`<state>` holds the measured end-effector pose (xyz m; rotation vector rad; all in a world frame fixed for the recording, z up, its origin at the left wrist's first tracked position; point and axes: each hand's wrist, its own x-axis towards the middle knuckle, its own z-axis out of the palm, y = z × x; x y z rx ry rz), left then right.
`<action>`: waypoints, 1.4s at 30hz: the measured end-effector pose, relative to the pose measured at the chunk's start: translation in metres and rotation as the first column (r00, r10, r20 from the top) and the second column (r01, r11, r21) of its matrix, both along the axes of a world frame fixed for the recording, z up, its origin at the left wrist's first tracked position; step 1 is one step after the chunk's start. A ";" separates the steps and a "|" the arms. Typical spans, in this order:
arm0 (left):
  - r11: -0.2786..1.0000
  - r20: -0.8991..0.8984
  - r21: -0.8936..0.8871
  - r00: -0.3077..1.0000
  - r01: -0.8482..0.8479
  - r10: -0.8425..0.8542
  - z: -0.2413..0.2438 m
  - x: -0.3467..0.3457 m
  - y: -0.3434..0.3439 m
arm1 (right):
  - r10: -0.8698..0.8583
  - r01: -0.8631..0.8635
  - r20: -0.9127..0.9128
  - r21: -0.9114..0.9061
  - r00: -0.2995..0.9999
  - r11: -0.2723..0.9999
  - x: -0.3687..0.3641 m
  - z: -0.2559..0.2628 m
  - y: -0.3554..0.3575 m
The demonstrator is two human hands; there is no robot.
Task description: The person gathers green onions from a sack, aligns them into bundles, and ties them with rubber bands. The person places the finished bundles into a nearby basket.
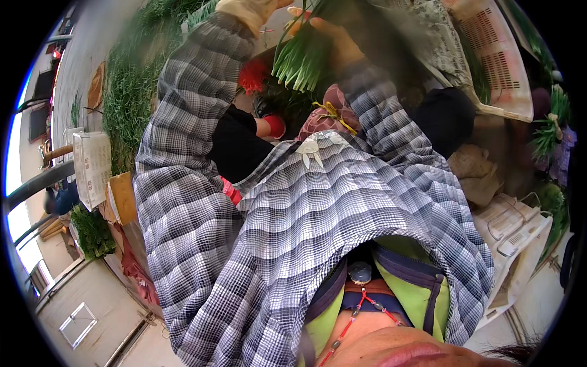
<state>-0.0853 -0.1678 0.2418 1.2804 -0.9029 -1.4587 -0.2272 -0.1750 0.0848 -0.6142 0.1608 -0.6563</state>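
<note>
At the top of the head view, my right hand (337, 43) is closed around a bunch of thin green stalks, likely chives (302, 62), whose pale cut ends point down toward me. My left hand (247, 13), in what looks like a pale glove, is at the top edge, left of the bunch; its fingers are partly cut off, so its hold is unclear. A bundle of red strands (253, 75) hangs below, between my forearms. Nearer my lap, a yellow tie (332, 114) lies against pink patterned cloth (331, 98).
Loose green stalks (133, 87) are heaped on the left. A plastic crate (495, 50) and a woven sack (435, 41) stand at the upper right. White containers (91, 169) (513, 247) flank me. At the far right, part of another person (562, 151) is near a green bunch (545, 133).
</note>
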 end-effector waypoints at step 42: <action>0.979 -0.371 0.202 0.926 0.007 0.070 -0.138 -0.014 0.113 | -0.059 0.111 -0.359 0.125 0.931 0.986 -0.006 -0.019 0.037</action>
